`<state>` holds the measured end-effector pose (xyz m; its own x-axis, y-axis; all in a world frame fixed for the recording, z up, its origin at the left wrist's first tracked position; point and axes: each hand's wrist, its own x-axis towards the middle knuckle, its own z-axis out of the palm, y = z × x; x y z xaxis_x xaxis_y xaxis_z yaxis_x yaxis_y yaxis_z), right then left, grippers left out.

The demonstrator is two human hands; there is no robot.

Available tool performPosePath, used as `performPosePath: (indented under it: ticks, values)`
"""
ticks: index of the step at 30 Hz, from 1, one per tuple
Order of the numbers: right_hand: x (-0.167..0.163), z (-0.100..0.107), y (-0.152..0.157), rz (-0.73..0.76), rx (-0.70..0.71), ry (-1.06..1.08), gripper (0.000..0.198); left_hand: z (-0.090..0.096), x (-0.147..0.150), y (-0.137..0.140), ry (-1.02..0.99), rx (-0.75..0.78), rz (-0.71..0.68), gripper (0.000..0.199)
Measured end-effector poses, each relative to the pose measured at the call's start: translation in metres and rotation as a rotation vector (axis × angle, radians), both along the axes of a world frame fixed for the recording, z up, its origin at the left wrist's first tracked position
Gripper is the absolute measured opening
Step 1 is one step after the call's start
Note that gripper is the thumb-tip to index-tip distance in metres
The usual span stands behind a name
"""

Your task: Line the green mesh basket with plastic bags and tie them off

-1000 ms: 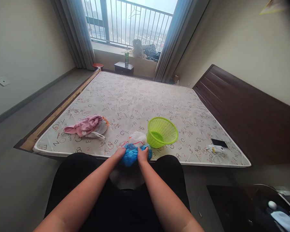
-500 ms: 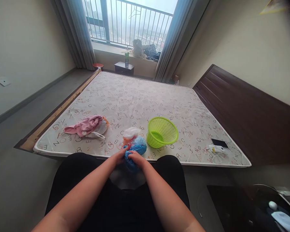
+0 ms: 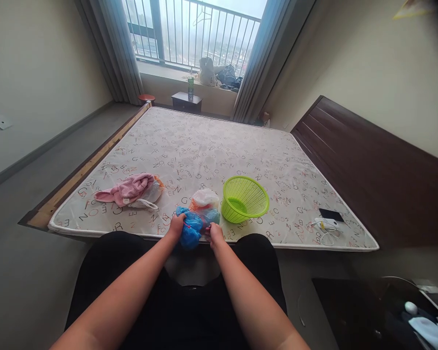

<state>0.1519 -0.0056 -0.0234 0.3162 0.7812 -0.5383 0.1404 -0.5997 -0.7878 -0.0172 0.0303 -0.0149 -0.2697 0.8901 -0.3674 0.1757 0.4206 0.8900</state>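
The work on the blue bag (image 3: 190, 232) looks partway along: it is gathered into a crumpled bundle between the two hands at the near edge of the mattress (image 3: 211, 146), but it has no flat or neat shape. The left hand (image 3: 176, 226) has its fingers clamped on the left side of the bag, with thumb and fingertips sunk into the plastic. The right hand (image 3: 216, 234) is at the right side of the bundle, its fingers drawn close together; whether they pinch the plastic or only touch it, I cannot tell. A small red bit shows between the hands, too small to make out. Just beyond the bundle lies a white bag (image 3: 205, 196) with orange-red at its near side, loose and in neither hand. Just to the right of these is the green basket (image 3: 229, 206), outside of which both bags lie. Well apart on the left, a pink cloth (image 3: 131, 188) lies in a heap against a pale bag (image 3: 152, 195), neither of them handled. As judged from this, the bunching of the blue bag is done, while any smoothing or closing of it is not.
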Motion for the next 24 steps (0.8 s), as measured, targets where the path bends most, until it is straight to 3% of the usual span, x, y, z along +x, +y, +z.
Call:
performPosePath:
  ticks: [5, 8, 10, 13, 17, 22, 24]
  values:
    - [-0.004, -0.002, -0.013, 0.218, -0.042, -0.249, 0.008, 0.003, 0.008, -0.005, 0.012, 0.048, -0.014, 0.013]
    - [-0.004, -0.002, -0.017, 0.458, -0.005, -0.516, 0.024, 0.003, 0.005, -0.005, 0.029, 0.038, -0.006, 0.012]
    - [-0.003, -0.002, -0.015, 0.553, 0.069, -0.569, 0.029, 0.002, 0.003, -0.004, 0.046, 0.030, -0.005, 0.012]
    - [-0.001, -0.003, -0.009, 0.480, 0.129, -0.509, 0.022, 0.003, 0.001, -0.004, 0.070, 0.042, -0.028, 0.014]
    - [0.001, -0.004, -0.001, 0.305, 0.081, -0.377, 0.013, 0.008, 0.006, -0.009, 0.104, 0.090, -0.086, 0.010]
    - [0.001, -0.005, 0.006, 0.242, 0.175, -0.216, 0.027, 0.010, 0.013, -0.017, 0.263, 0.172, -0.326, 0.003]
    - [0.001, -0.005, 0.008, 0.205, 0.222, -0.151, 0.032, 0.008, 0.013, -0.018, 0.297, 0.186, -0.402, 0.009]
